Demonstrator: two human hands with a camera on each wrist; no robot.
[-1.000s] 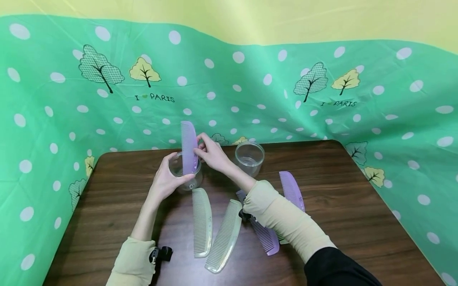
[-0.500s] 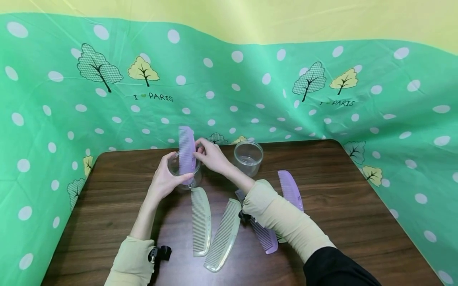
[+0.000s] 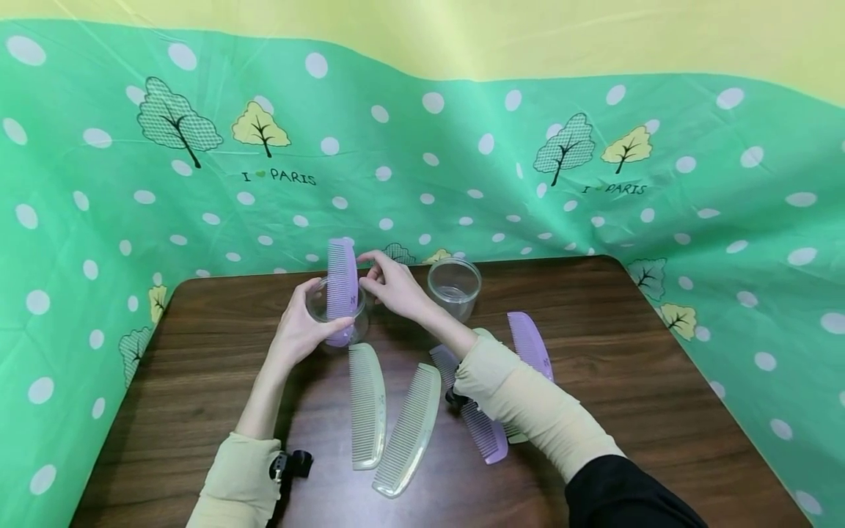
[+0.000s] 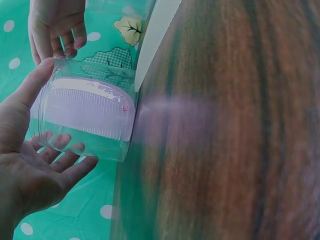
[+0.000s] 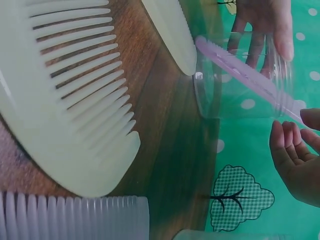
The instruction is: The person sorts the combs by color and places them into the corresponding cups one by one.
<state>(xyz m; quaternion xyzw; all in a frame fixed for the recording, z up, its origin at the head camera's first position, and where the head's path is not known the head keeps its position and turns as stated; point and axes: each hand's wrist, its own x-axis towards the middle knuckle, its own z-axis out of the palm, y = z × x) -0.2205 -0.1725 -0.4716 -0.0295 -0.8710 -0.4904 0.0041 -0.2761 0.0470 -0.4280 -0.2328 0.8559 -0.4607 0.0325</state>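
One purple comb (image 3: 342, 286) stands, in the head view, between the person's hands, its lower part inside a clear jar (image 3: 361, 317). The left hand (image 3: 298, 323) grips that jar, thumb across the near side and fingers round the far side. The right hand (image 3: 396, 290) is just beside the comb's edge, fingers loosely bent and seemingly holding nothing; whether a tip touches I cannot tell. A second jar (image 3: 455, 286) stands just beyond the right wrist. Two green combs (image 3: 367, 407) lie on the desk (image 3: 198, 367) between the forearms, and other purple combs (image 3: 531, 345) lie by the right sleeve (image 3: 528, 400).

In the left wrist view, the left thumb is at the rim, and the comb reaches down to about the jar's base. The right fingers hang relaxed, apart from the comb as seen here.

In the right wrist view, the comb leans across the jar, its upper end out of the mouth near the right fingertips. Given that tilt, the left grip is best kept steady without squeezing, and the right fingers drawn off gently so they do not knock the comb.
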